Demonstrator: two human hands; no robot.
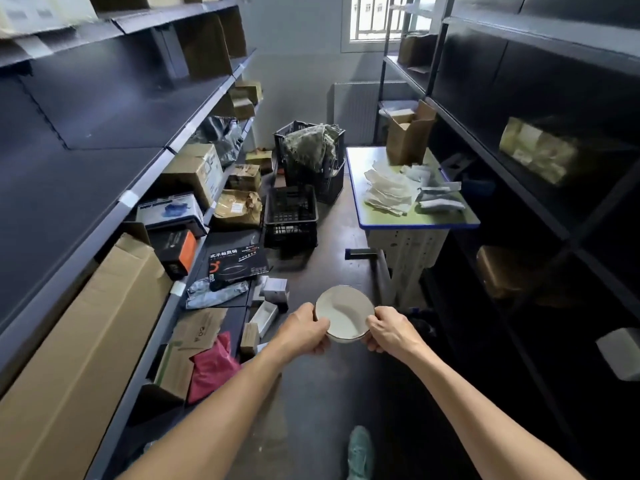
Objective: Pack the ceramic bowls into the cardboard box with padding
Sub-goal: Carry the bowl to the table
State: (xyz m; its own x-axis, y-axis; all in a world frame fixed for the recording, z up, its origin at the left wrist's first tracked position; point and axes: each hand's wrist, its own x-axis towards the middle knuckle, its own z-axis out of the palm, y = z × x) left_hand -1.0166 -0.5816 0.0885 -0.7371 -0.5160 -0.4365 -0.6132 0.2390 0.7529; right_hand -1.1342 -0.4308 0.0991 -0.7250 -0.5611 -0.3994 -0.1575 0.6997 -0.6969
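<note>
A white ceramic bowl (343,311) with a dark rim is held in the air over the aisle floor, tilted toward me. My left hand (304,329) grips its left rim, thumb over the edge. My right hand (389,332) grips its right rim the same way. Ahead on the right, an open cardboard box (407,138) stands upright at the far end of a small green-topped table (446,218). White padding sheets (389,192) and grey folded pieces (438,199) lie spread on the table in front of the box.
Dark metal shelving lines both sides of the narrow aisle. The left shelves (145,188) carry many boxes and parcels. Black plastic crates (291,216) stand on the floor ahead, left of the table. A green shoe (360,452) shows at the bottom.
</note>
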